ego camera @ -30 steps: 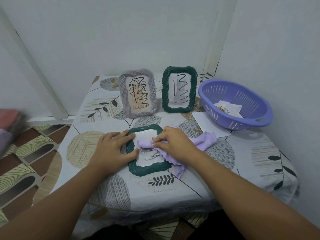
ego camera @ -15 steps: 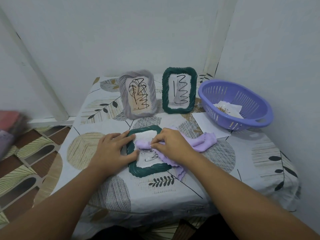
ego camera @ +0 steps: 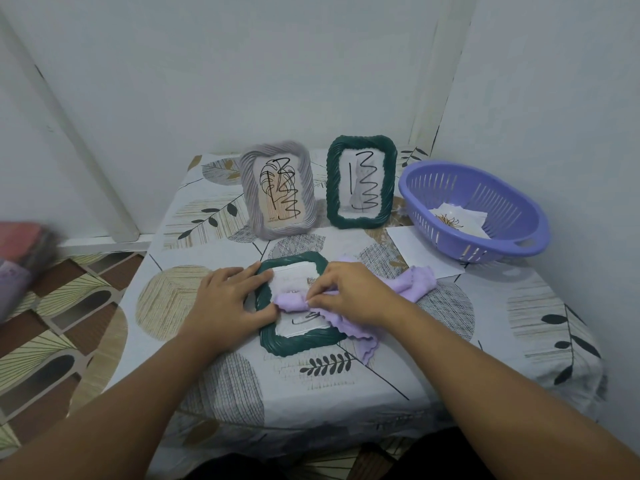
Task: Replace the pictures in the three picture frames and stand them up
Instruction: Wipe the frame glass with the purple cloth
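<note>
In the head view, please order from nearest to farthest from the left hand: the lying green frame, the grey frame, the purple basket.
1. Lying green frame: touching the left hand.
2. Grey frame: standing behind.
3. Purple basket: far right.

A table under a leaf-print cloth (ego camera: 221,382) stands in a corner of white walls (ego camera: 242,64). A purple basket (ego camera: 519,223) sits at its right edge, near a white sheet (ego camera: 412,247) lying flat. The floor (ego camera: 62,323) at left has patterned tiles, with a blurred pink and grey bundle (ego camera: 20,244) at the edge.
</note>
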Action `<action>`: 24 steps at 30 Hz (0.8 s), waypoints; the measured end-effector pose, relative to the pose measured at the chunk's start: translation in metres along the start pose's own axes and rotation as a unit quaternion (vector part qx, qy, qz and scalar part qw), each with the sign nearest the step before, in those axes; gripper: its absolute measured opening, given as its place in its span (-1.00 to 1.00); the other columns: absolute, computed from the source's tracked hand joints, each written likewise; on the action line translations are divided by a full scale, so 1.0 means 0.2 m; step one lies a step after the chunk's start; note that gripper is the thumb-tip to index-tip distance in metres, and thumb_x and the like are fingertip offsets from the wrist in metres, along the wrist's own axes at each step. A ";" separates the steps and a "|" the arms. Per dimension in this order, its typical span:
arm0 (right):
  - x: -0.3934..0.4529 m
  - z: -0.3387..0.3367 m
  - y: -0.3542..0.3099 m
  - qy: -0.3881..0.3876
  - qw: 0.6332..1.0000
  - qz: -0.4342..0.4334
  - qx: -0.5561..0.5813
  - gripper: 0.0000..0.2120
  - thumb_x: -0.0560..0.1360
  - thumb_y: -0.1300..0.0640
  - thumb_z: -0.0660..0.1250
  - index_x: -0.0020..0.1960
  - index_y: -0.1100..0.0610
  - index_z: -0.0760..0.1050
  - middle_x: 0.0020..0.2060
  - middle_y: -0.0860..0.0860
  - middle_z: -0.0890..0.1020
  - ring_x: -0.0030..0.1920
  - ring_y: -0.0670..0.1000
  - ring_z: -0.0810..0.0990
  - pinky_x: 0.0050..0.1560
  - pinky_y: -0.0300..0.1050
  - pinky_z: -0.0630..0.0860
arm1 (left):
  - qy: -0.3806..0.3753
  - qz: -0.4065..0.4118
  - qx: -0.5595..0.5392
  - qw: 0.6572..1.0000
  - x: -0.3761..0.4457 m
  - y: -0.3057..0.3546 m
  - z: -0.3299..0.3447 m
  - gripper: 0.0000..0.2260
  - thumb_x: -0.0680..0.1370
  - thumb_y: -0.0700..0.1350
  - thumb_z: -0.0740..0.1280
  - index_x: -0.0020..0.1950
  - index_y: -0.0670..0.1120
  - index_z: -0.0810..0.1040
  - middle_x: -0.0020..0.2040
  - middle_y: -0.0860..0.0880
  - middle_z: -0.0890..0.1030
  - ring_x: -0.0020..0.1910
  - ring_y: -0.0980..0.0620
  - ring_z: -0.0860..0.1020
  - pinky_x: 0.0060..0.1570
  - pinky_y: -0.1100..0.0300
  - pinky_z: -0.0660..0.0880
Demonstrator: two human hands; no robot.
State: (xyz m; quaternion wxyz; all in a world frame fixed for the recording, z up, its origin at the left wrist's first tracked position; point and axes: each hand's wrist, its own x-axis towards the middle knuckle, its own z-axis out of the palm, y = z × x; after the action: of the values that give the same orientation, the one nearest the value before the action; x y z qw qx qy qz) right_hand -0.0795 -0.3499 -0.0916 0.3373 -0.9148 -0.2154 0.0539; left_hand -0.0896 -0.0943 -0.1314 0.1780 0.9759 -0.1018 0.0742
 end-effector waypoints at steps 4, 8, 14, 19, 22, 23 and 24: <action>0.04 0.03 -0.04 0.038 0.999 0.004 -0.037 -0.91 0.51 0.00 0.49 -0.02 -0.06 0.74 -0.10 -0.09 0.58 -0.03 -0.07 0.56 0.08 -0.01 0.52 | 0.007 0.002 -0.003 1.000 0.00 0.00 0.01 -0.33 0.39 0.46 0.16 0.46 0.29 0.45 0.53 0.20 0.38 0.44 0.06 0.33 0.49 -0.08 0.16; 0.02 0.03 -0.04 0.003 1.000 -0.009 -0.012 -0.94 0.49 0.02 0.50 -0.04 -0.06 0.73 -0.12 -0.13 0.55 -0.04 -0.14 0.54 0.08 -0.12 0.50 | 0.010 0.001 -0.007 1.000 0.00 0.00 0.00 -0.33 0.37 0.44 0.17 0.46 0.29 0.46 0.53 0.20 0.38 0.44 0.06 0.33 0.50 -0.05 0.15; 0.03 0.03 -0.03 0.045 0.998 0.006 -0.034 -0.91 0.51 -0.01 0.49 -0.01 -0.06 0.74 -0.10 -0.09 0.58 -0.03 -0.08 0.56 0.05 -0.04 0.52 | 0.005 0.005 0.005 1.000 0.00 0.00 0.00 -0.32 0.39 0.47 0.15 0.47 0.29 0.43 0.54 0.20 0.36 0.45 0.06 0.32 0.50 -0.06 0.14; 0.02 0.01 -0.01 -0.004 1.000 -0.003 -0.002 -0.96 0.48 0.00 0.52 -0.07 -0.09 0.73 -0.11 -0.11 0.59 -0.05 -0.15 0.56 0.07 -0.08 0.51 | 0.008 0.006 0.003 1.000 0.00 -0.01 0.01 -0.33 0.37 0.44 0.16 0.47 0.29 0.45 0.53 0.19 0.38 0.44 0.05 0.33 0.49 -0.05 0.16; 0.03 -0.01 0.00 0.015 1.000 0.008 -0.011 -0.94 0.48 0.00 0.51 -0.06 -0.07 0.74 -0.13 -0.13 0.58 -0.07 -0.14 0.56 0.06 -0.04 0.53 | 0.007 0.006 0.008 1.000 0.01 -0.01 0.01 -0.33 0.39 0.47 0.15 0.47 0.29 0.44 0.53 0.19 0.38 0.45 0.05 0.33 0.49 -0.06 0.16; 0.04 0.01 -0.01 0.032 0.999 0.010 -0.028 -0.93 0.49 0.00 0.50 -0.04 -0.06 0.74 -0.12 -0.12 0.58 -0.05 -0.10 0.56 0.06 -0.02 0.53 | 0.008 0.006 0.009 1.000 0.01 0.00 0.01 -0.33 0.39 0.47 0.15 0.46 0.29 0.44 0.53 0.19 0.38 0.45 0.05 0.34 0.49 -0.07 0.17; 0.05 0.02 -0.03 0.044 0.998 0.009 -0.043 -0.91 0.50 -0.01 0.49 -0.02 -0.06 0.74 -0.10 -0.10 0.59 -0.03 -0.07 0.57 0.06 -0.01 0.53 | 0.010 0.006 0.010 1.000 0.01 -0.01 0.01 -0.33 0.39 0.47 0.15 0.46 0.29 0.45 0.53 0.19 0.39 0.44 0.05 0.34 0.49 -0.07 0.18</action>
State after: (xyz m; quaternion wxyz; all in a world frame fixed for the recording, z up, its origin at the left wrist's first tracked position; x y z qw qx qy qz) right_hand -0.0732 -0.3389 -0.0910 0.3066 -0.9318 -0.1943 0.0079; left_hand -0.0873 -0.0943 -0.1342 0.1687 0.9763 -0.1051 0.0857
